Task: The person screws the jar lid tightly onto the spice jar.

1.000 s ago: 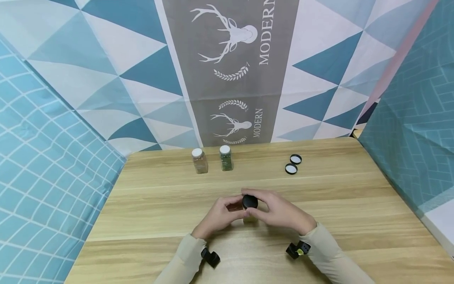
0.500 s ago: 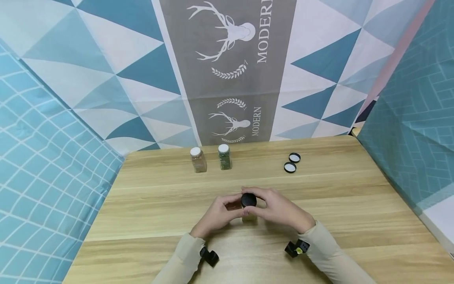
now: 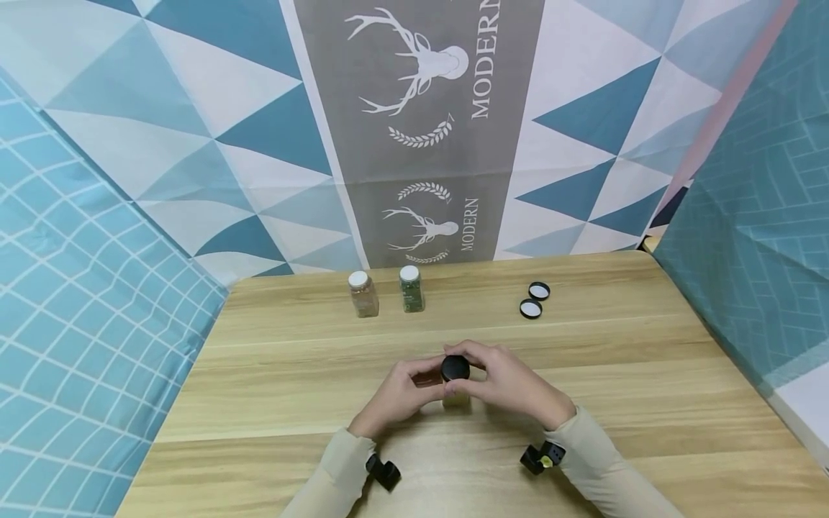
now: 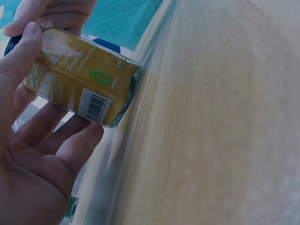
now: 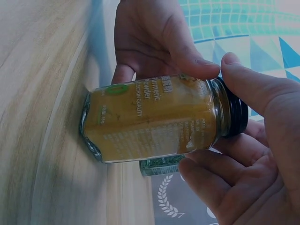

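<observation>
A square glass jar of turmeric powder (image 5: 150, 119), yellow inside and labelled, stands upright on the table between both hands. Its black lid (image 3: 455, 367) is on top. My left hand (image 3: 403, 392) holds the jar's body from the left, its thumb in front and fingers behind. From the right, my right hand (image 3: 512, 383) grips the lid with thumb and fingers curled about its rim. In the left wrist view the jar (image 4: 84, 75) shows its barcode, and the lid is largely covered by fingers.
Two white-topped spice jars, one brownish (image 3: 364, 296) and one green (image 3: 411, 291), stand at the back of the wooden table (image 3: 291, 403). Two black lids with white linings (image 3: 531, 309) lie at the back right. Patterned cloth hangs behind and at the sides.
Both hands stay around the turmeric jar, with only a slight shift of the right fingers at the lid. The head view wobbles a little.
</observation>
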Motion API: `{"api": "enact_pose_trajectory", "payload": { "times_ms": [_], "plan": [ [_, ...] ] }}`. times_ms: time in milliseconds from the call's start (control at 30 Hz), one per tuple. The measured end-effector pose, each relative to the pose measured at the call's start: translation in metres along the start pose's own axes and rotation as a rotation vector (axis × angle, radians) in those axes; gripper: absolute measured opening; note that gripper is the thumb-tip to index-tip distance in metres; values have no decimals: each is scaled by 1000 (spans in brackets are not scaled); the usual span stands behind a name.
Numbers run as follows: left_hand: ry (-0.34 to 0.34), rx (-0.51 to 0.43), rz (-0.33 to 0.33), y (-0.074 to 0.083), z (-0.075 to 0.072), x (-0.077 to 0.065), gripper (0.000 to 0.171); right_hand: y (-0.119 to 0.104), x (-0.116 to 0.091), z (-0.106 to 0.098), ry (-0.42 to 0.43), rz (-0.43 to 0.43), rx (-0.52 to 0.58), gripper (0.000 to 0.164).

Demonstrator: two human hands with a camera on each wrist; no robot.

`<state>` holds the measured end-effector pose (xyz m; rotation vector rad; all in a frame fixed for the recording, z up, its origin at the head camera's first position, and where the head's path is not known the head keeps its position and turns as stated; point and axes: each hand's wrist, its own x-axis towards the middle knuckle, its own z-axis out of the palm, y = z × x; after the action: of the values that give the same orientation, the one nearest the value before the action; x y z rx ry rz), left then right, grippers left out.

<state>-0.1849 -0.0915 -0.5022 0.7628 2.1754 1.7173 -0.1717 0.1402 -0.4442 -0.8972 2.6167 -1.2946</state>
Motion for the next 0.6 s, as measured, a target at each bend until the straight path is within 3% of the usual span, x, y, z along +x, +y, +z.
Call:
{"api": "enact_pose_trajectory", "payload": {
  "times_ms": [467,600],
  "plan": [
    [-17,5,3,1,-2,1,48,3,1,1,2,6,36,49],
    [-13,-23,6,0,-1,1,47,2,0,1,-17,6,4,59]
  ]
}}
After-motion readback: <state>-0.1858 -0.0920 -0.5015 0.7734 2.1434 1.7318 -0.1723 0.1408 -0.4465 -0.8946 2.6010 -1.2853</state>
